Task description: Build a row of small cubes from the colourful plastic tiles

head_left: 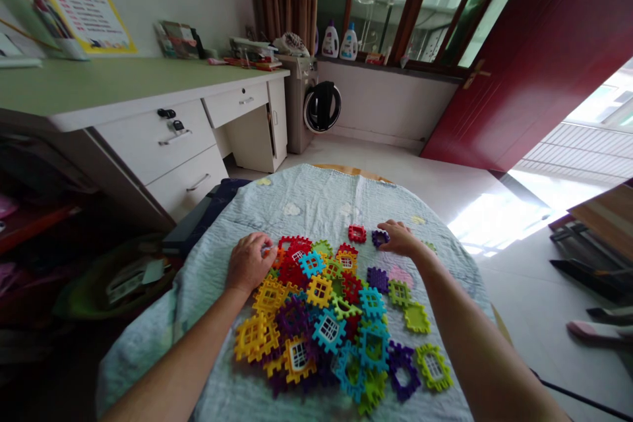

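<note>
A heap of interlocking plastic building blocks [320, 291] lies on the round table, square, notched and mostly with window-like centres, in yellow, red, blue, green and purple. My left hand [250, 261] is at the heap's far left edge, its fingers curled about a small orange block [270, 252] that is mostly hidden. Beyond the heap on the right, my right hand [398, 239] has its fingertips closed on a purple square block [378, 238]. Just left of that block, a red square block [357, 233] lies apart on the cloth.
A pale patterned cloth [316, 194] covers the table. Loose green blocks [417, 318] lie along the heap's right side. Behind stand a white desk [163, 138], a washing machine [301, 105] with its door open, detergent bottles [349, 44] on the sill and a red door [514, 66].
</note>
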A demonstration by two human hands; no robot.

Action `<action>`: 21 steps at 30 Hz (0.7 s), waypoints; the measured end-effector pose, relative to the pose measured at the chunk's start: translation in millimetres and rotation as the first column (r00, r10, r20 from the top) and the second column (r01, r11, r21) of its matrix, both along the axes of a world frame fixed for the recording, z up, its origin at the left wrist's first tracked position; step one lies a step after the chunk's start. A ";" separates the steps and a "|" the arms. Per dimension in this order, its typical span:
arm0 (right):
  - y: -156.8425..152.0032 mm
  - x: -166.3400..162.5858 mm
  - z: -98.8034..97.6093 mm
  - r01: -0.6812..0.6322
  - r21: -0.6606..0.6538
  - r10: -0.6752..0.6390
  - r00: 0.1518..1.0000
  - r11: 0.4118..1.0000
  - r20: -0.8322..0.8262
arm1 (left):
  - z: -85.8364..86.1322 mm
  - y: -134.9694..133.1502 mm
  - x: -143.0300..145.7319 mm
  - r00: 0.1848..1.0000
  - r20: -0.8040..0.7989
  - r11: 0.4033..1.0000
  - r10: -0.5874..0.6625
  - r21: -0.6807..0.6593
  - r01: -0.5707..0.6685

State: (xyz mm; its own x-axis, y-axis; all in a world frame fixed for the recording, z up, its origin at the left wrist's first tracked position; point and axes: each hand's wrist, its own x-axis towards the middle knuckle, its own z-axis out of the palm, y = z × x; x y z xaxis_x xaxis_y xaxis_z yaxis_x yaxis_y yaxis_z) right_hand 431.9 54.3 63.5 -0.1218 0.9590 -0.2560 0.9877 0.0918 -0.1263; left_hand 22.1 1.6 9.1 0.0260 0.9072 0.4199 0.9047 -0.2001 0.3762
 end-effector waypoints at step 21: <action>-3.0 -3.6 -10.4 0.035 0.083 -0.033 0.999 0.996 -0.026 | 23.0 60.8 5.8 0.998 -0.025 0.997 -0.066 -0.039 0.065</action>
State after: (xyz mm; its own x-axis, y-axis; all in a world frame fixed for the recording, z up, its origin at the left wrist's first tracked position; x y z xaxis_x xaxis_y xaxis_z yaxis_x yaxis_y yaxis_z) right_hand 428.3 51.3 53.2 -0.0943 0.9805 -0.1723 0.9871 0.0696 -0.1441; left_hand 27.9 62.3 32.1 0.0963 0.9187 0.3830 0.9000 -0.2447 0.3608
